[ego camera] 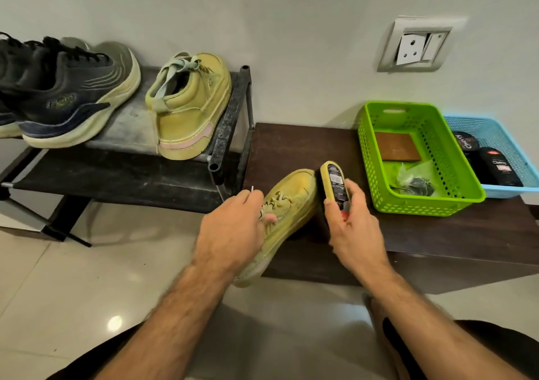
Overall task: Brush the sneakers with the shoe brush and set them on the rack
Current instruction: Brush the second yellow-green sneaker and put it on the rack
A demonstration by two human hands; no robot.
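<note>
My left hand [233, 228] grips a yellow-green sneaker [291, 201] by its laced top, toe pointing away over the edge of a dark wooden bench [306, 140]. My right hand [350, 222] holds the shoe brush [335, 182] by its yellow back, and the brush lies against the right side of the sneaker's toe. The matching yellow-green sneaker [189, 108] stands on the black shoe rack [230, 117] at the left, heel toward me. A dark sneaker with a pale sole [73, 96] stands beside it on the same shelf.
A green plastic basket [455, 164] with a brown card and a small bag sits on the bench at the right. Behind it a blue basket [501, 134] holds polish tins. A wall socket [417, 47] is above. Pale floor tiles lie below the rack.
</note>
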